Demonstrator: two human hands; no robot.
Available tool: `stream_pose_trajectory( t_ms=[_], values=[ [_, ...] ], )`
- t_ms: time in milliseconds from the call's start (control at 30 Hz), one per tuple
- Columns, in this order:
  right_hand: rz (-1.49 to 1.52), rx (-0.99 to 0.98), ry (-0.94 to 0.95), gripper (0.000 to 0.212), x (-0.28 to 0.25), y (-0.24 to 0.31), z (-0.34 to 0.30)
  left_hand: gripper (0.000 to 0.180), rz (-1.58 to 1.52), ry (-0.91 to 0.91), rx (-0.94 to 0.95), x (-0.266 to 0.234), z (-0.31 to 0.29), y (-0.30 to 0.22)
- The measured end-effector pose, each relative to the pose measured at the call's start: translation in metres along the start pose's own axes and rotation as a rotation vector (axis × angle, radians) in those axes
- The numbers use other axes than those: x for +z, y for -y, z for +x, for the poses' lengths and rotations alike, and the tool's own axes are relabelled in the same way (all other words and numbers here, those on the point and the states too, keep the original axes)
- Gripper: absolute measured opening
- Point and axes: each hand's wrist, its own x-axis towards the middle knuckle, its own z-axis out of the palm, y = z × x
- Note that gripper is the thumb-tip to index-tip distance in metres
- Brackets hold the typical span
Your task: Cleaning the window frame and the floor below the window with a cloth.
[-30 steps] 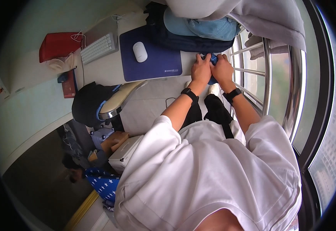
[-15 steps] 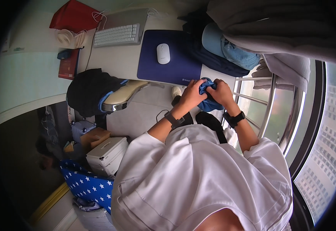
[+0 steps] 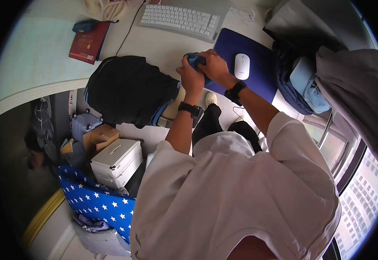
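L hand (image 3: 192, 77) & R hand (image 3: 215, 67) both closed on bunched blue cloth (image 3: 192, 60), upper ctr of frame; white mouse (image 3: 242, 66) on navy pad (image 3: 262, 58) further R, white kbd (image 3: 178, 20) nr top edge

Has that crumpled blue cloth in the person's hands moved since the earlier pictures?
Yes, leftward: the crumpled blue cloth was by the right side of the dark blue rectangular mouse pad and is now by its left side.
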Motion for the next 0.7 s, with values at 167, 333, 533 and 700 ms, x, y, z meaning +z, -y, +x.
stream_pose_trajectory(
  t_ms=[167, 333, 533, 700],
  values=[
    [-0.065, 0.033, 0.007, 0.021, 0.05, 0.021, 0.034, 0.042, -0.217, -0.043, -0.248, 0.005, 0.042, 0.036],
    [-0.013, -0.12, -0.076, 0.016, 0.067, 0.021, 0.07, 0.041, 0.01, -0.039, -0.166, -0.003, 0.071, 0.04],
    [-0.077, -0.104, -0.012, 0.021, 0.057, 0.024, 0.095, 0.043, 0.055, 0.015, -0.179, -0.017, 0.103, 0.026],
    [-0.182, 0.065, 0.129, 0.024, 0.039, 0.025, 0.064, 0.051, 0.079, 0.159, -0.178, -0.011, 0.08, 0.035]
  ],
)
